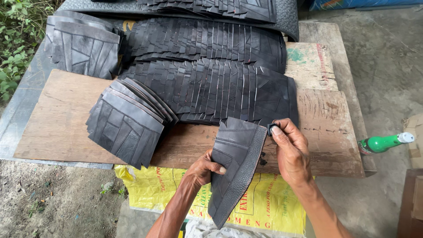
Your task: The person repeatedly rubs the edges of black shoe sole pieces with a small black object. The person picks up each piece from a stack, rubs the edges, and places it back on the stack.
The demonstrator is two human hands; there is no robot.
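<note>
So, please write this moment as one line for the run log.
left hand: holds black rubber piece | right hand: pinches small black block at piece's top edge | behind: rows of black pieces on wooden board

A wooden board (pixel 57 128) is laid flat; overlapping rows of black rubber pieces (pixel 220 83) and a fanned stack (pixel 125 125) are carried directly.
</note>
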